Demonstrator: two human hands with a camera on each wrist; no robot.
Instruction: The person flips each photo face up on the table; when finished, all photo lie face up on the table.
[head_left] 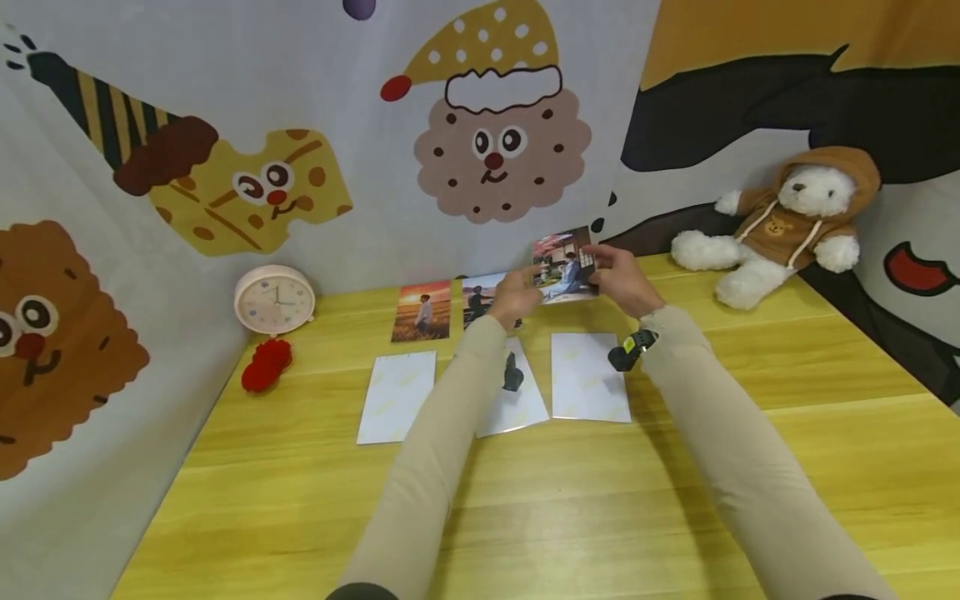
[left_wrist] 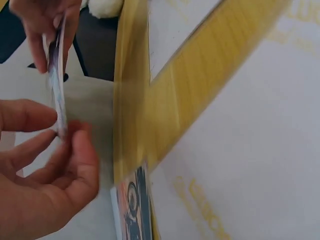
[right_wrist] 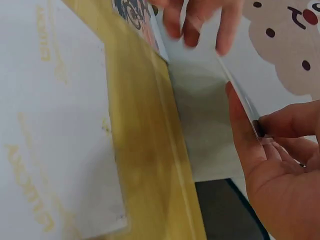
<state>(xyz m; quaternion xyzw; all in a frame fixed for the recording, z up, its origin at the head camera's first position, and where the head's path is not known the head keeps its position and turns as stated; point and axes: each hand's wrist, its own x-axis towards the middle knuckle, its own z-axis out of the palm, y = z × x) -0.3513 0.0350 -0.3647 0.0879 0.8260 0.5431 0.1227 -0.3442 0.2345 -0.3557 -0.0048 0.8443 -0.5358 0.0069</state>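
Both hands hold a photo (head_left: 564,271) of a seated figure in a pale blue robe, tilted up off the table near the back wall. My left hand (head_left: 517,296) pinches its left edge between thumb and fingers. On the opposite edge, my right hand (head_left: 624,282) grips the photo, thumb on one face and fingers on the other, as the right wrist view shows. Just left, a photo with a bicycle (left_wrist: 132,205) leans at the wall, partly hidden by the left hand in the head view. Beside it stands a sunset photo (head_left: 422,312).
Three white cards lie in front: a left card (head_left: 396,396), a middle card (head_left: 517,404) partly under the left arm, and a right card (head_left: 588,379). A pink clock (head_left: 274,300) and a red fuzzy item (head_left: 267,365) sit left. A teddy bear (head_left: 795,217) sits back right.
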